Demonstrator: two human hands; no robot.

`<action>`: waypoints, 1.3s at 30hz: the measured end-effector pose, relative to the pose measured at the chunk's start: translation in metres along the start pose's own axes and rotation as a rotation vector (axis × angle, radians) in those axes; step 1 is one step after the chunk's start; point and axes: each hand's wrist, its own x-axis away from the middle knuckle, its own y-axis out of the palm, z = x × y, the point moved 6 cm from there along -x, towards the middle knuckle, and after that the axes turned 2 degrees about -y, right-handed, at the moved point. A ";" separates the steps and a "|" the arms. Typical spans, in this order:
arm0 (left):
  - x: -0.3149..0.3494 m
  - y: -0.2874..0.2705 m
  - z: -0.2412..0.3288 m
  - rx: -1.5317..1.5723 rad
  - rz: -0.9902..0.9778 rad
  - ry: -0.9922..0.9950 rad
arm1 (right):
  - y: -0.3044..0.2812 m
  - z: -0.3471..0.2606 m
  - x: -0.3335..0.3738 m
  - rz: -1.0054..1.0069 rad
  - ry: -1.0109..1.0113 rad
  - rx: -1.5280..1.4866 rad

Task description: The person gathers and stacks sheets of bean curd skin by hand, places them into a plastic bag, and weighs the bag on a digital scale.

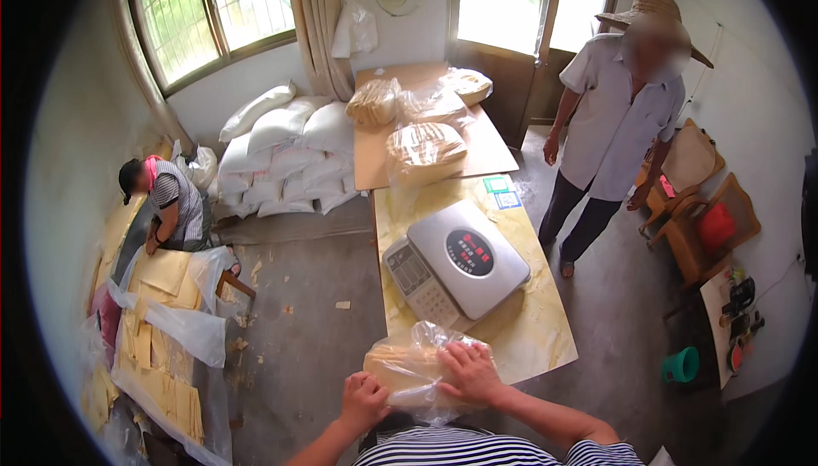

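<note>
At the near edge of the table, a clear plastic bag [409,372] holds a stack of flat tan sheets, close against my body. My left hand [365,399] has its fingers curled on the bag's left side. Over the bag's right part lies my right hand [470,372], its fingers bent across the crinkled film and gripping it. Just beyond the bag is a silver electronic scale [469,253] with a keypad and nothing on its plate. Farther back, similar filled bags, including a large rounded one [426,146], rest on a cardboard sheet [375,172].
A person in a straw hat [609,117] stands right of the table [545,342]. At far left another person [175,198] sits by tan sheets [162,274] on plastic. White sacks [290,151] are piled under the window. Wooden chairs [711,219] and a green bin [680,365] are at right.
</note>
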 end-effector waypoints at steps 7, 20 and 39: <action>0.000 0.002 0.001 0.197 0.091 -0.170 | -0.011 -0.027 -0.014 0.030 -0.055 -0.086; 0.036 0.056 -0.043 0.489 0.211 -0.343 | 0.001 -0.014 -0.034 -0.270 -0.003 -0.129; 0.063 0.153 -0.044 1.920 0.283 -1.312 | 0.085 0.043 -0.028 -0.735 -0.018 -1.098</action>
